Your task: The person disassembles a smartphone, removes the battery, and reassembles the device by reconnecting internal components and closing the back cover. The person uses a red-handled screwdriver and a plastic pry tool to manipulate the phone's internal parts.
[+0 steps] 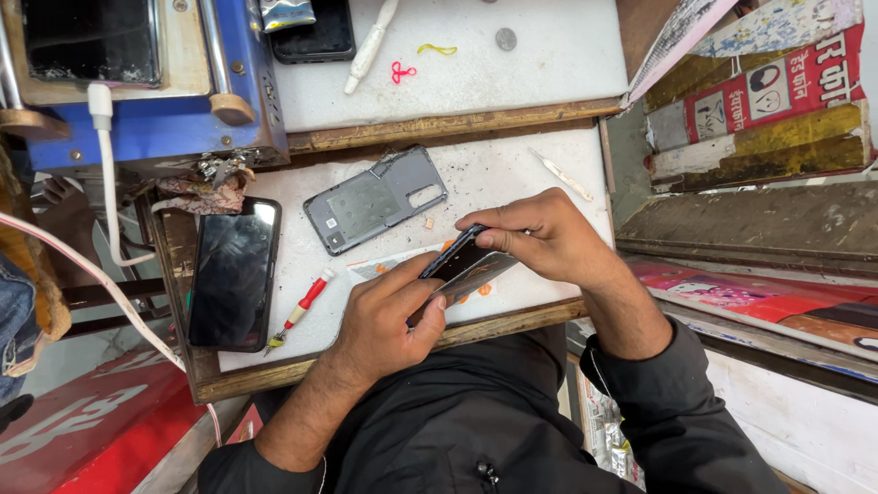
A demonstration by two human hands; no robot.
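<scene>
Gripping a dark phone (465, 268) between both hands, we hold it tilted just above the near edge of the white work surface (494, 174). Our left hand (389, 320) closes around the phone's lower end, thumb pressed along its side. Our right hand (540, 238) clamps the upper end, fingertips curled over the top edge.

Just beyond the phone, a grey back cover (375, 198) lies flat on the surface with its inner face up, apart from both hands. A small pale tool (565, 176) rests farther back to the right. A red-handled screwdriver (302, 306) lies left of our left hand, and beside it a second black phone (233, 273) sits face up with a dark screen at the surface's left edge.

On the raised shelf (549, 64) behind, we see a white pen-like tool (370, 44), a red rubber band (402, 71), a yellow one (437, 48) and a coin (506, 38). A blue machine (174, 128) stands at the back left, with a white cable (105, 183) hanging from it. Both forearms emerge from black sleeves (640, 402) in the foreground.
</scene>
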